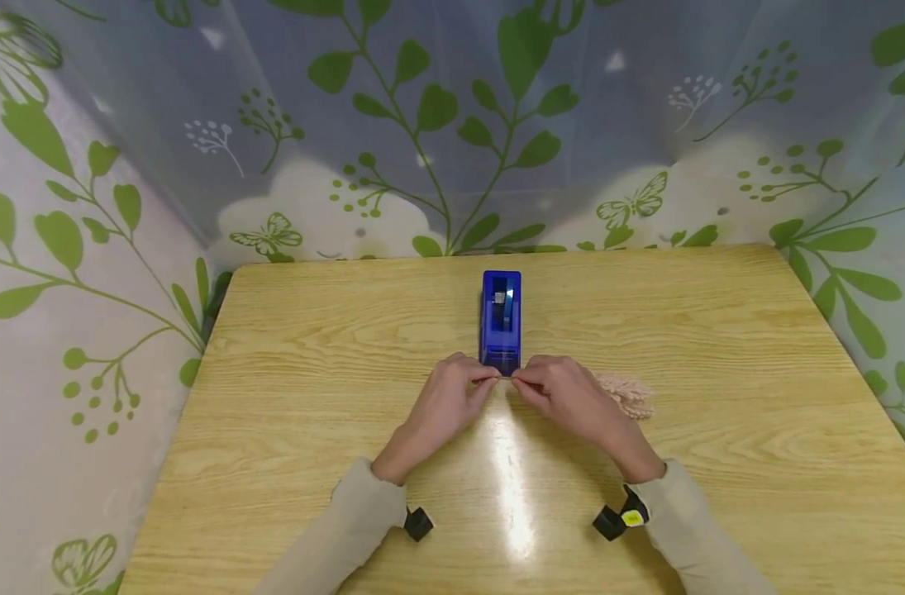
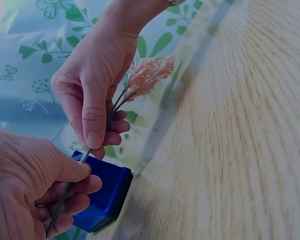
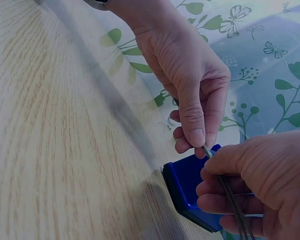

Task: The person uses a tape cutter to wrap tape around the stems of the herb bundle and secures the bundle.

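Note:
Both hands pinch a thin bundle of dark flower stems (image 2: 122, 99) just in front of the blue tape dispenser (image 1: 502, 330). My left hand (image 1: 448, 392) holds the stems' left part between thumb and fingers. My right hand (image 1: 574, 397) grips them close beside it, the fingertips nearly meeting. Fluffy pale pink flower heads (image 1: 625, 395) stick out past the right hand. Between the fingertips a short pale, shiny stretch shows on the stems; whether it is tape I cannot tell. The lower stem ends are partly hidden in the left hand.
The dispenser stands upright near the back middle of the wood-grain table (image 1: 311, 330). Behind and beside the table hangs a leaf-patterned cloth (image 1: 437, 182). Each wrist wears a small black camera (image 1: 418, 524).

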Demonstrator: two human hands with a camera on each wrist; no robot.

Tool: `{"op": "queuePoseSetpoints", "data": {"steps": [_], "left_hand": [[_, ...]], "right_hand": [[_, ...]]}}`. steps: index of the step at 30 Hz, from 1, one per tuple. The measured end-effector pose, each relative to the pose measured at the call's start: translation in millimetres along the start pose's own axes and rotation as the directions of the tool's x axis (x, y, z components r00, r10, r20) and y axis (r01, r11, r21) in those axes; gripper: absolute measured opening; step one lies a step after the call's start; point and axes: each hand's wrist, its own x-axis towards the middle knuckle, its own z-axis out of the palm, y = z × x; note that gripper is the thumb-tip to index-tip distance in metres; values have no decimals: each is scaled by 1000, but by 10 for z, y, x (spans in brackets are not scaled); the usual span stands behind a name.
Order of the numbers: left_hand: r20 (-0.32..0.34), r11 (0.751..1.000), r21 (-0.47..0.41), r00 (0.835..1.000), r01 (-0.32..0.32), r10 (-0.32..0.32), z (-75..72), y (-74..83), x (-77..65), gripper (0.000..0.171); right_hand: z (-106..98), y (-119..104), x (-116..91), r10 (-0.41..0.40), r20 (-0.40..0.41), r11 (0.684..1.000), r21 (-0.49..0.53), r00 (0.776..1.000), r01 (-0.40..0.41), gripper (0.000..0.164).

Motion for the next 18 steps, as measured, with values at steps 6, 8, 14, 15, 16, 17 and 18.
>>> {"op": "queuePoseSetpoints", "data": {"steps": [6, 8, 14, 15, 16, 17, 18], "left_hand": [[5, 1000, 10, 1000, -7, 7, 17, 0, 7, 13], [12, 1000, 18, 1000, -7, 7, 24, -3, 4, 15], [7, 999, 27, 1000, -20, 20, 39, -10, -5, 16], [0, 999, 31, 1000, -23, 23, 42, -10, -5, 15], [-8, 999, 35, 1000, -27, 27, 45, -11, -6, 15], [-16, 999, 37, 999, -30, 30, 46, -11, -7, 14], [-23, 999, 37, 999, -34, 35, 48, -11, -7, 14]], "right_hand": [[8, 18, -14, -19, -33, 1000, -12, 999, 18, 11], [10, 18, -16, -21, -38, 1000, -11, 999, 20, 11], [32, 22, -6, -17, -41, 1000, 14, 999, 17, 11], [35, 21, -3, -6, -30, 1000, 25, 1000, 6, 11], [40, 19, 0, 10, -17, 999, 37, 1000, -9, 11], [43, 14, 4, 30, -1, 998, 49, 1000, -30, 12], [46, 7, 7, 52, 15, 997, 58, 999, -53, 15]]}}
